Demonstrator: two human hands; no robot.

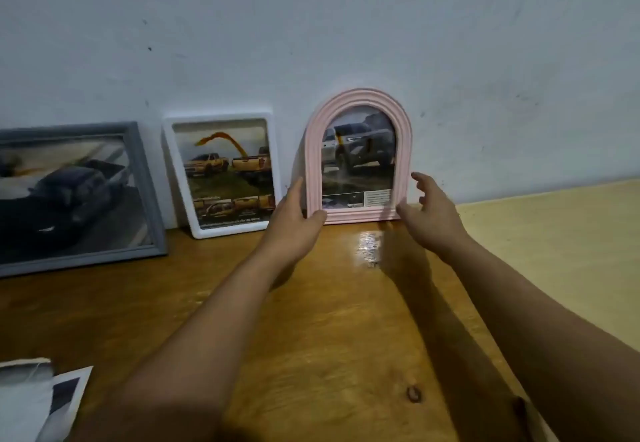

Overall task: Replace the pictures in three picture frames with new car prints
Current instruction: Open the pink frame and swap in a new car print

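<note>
Left hand [294, 220] grips pink arched frame [360, 215] at its lower corner; right hand [427, 211] hovers loose beside. Light, rigid, glazing probably fragile: hold the side edges.

Colours in front of me: three frames, their prints, table and wall.

My pink ribbed arched frame [358, 154] holds a grey truck print; the white frame [221, 173] shows yellow pickups under an orange streak on green ground; the grey frame [74, 196] carries a dark blue-black truck. Loose prints [34, 403] are white and dark. The table [311, 303] is glossy amber-brown wood grain, paler yellow at right; the wall [311, 26] is bluish-white, speckled.
</note>
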